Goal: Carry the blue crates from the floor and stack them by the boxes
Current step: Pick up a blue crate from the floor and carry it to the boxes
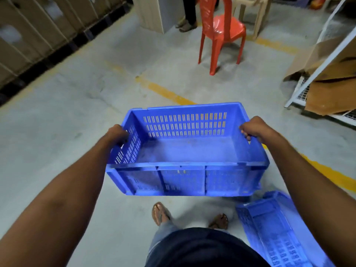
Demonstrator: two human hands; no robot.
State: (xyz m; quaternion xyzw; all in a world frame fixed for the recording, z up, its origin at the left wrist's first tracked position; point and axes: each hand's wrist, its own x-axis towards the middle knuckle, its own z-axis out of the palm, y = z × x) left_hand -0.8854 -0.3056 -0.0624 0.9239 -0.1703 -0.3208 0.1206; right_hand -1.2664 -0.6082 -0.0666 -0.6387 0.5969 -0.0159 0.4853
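Slotted plastic crate [185, 151] (rectangular, blue)

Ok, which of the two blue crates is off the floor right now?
The empty blue crate gripped by the left hand and right hand; the other crate lies by the feet.

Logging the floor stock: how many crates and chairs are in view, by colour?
Blue crates: 2, one held and one on the floor
Red chairs: 1
Beige chairs: 1
Total: 4
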